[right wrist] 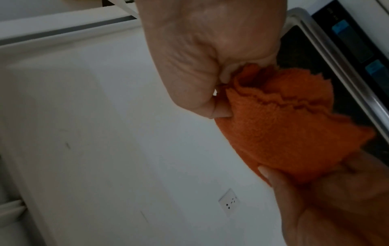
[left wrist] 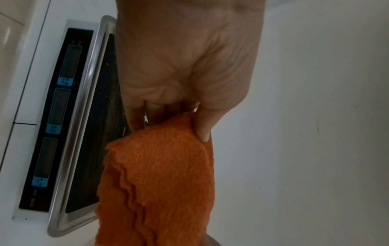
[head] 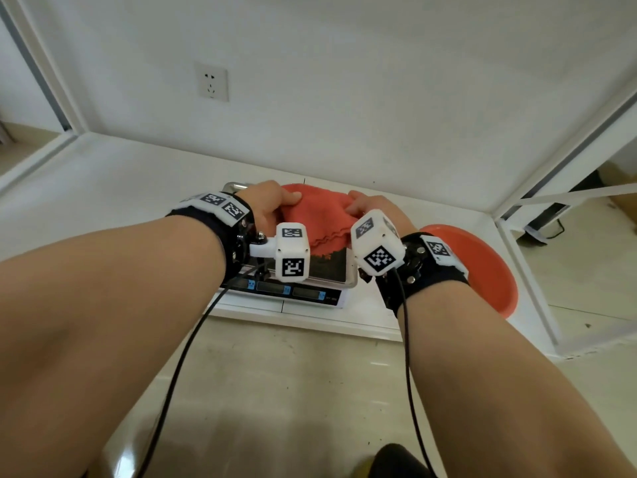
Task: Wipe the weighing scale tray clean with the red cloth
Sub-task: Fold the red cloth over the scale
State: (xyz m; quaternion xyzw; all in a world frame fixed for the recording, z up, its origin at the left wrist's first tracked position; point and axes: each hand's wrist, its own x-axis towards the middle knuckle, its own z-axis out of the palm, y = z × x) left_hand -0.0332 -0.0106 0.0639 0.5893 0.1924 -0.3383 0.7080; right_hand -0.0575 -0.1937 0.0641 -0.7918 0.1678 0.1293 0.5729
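Observation:
A folded red cloth point(head: 322, 215) hangs over the weighing scale's steel tray point(head: 350, 282), held up by both hands. My left hand point(head: 267, 201) pinches its left end between thumb and curled fingers; the left wrist view shows the thumb on the cloth point(left wrist: 160, 174) beside the tray rim point(left wrist: 84, 106). My right hand point(head: 370, 205) grips the right end in a closed fist, seen in the right wrist view with the cloth point(right wrist: 280, 126) bunched at the knuckles. The tray's dark surface point(head: 327, 265) shows below the cloth's hanging edge. The scale's display panel point(head: 286, 291) faces me.
The scale sits on a white counter point(head: 120, 201) against a white wall with a socket point(head: 212, 82). An orange-red plastic basin point(head: 482, 267) stands right of the scale, near my right wrist. Cables run from both wrist cameras down over the counter edge.

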